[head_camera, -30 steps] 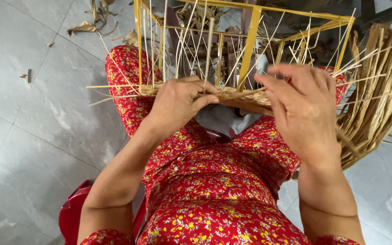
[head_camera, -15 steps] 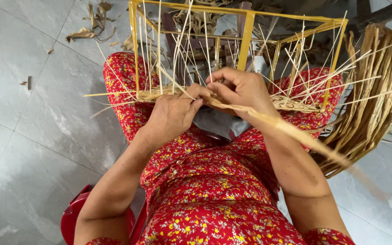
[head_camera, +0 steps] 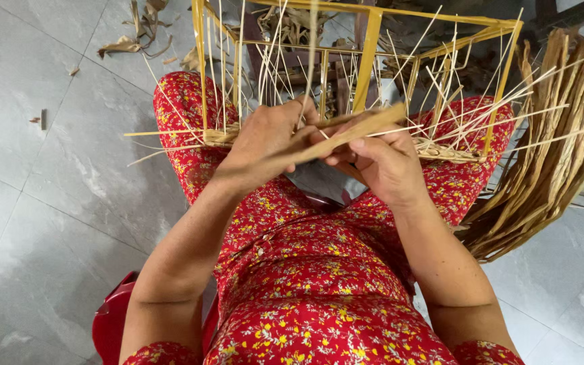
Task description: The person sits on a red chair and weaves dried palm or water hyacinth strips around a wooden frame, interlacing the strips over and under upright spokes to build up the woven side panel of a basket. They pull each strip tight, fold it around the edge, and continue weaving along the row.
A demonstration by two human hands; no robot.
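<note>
**Flat strip at the frame's woven edge**

I pinch a flat, pale dried-leaf strip (head_camera: 346, 135) between both hands, just over my lap. My left hand (head_camera: 268, 138) curls shut around its near end; my right hand (head_camera: 383, 162) closes narrow, thumb pressing it. Behind it stands the yellow wire frame (head_camera: 366, 61), thin stiff splints (head_camera: 434, 94) bristling upward. A bundle of dry, fibrous leaves (head_camera: 555, 149) hangs right, over the grey tiled floor (head_camera: 49, 203).

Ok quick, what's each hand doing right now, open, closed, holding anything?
Left hand: closed on the woven rim of the yellow frame.
Right hand: closed, pinching a flat tan strip that crosses both hands.
</note>
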